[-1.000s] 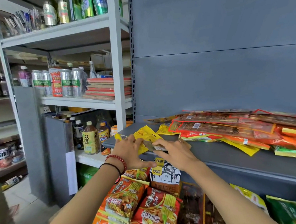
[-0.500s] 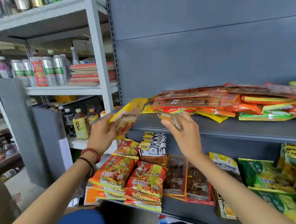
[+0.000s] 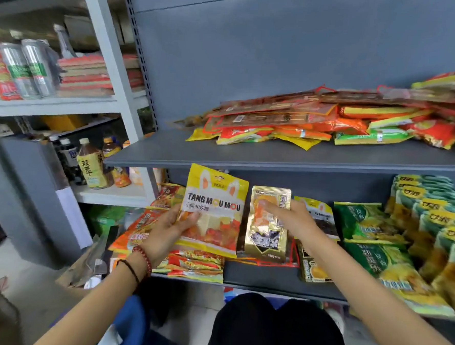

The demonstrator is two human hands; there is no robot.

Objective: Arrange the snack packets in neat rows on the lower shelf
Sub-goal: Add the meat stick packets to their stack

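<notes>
My left hand [image 3: 168,231] grips a yellow and white gummy packet [image 3: 214,211] upright in front of the lower shelf [image 3: 262,279]. Beside it, my right hand [image 3: 295,219] holds a small gold packet [image 3: 267,225] by its right edge, thumb across its face. Both packets hang above the lower shelf's left half. Under them lie orange noodle packets [image 3: 194,266] and red-edged clear packets [image 3: 293,259]. Green packets [image 3: 367,223] fill the shelf's right side.
The upper grey shelf [image 3: 248,155] carries a loose heap of flat snack packets [image 3: 317,122] toward the right. A white rack at the left holds cans [image 3: 30,69] and drink bottles [image 3: 91,166]. My dark-clothed knees [image 3: 272,329] are below the lower shelf.
Both hands came down from the upper shelf to the lower shelf level, each carrying its packet. The packets now face me upright. The view tilted downward.
</notes>
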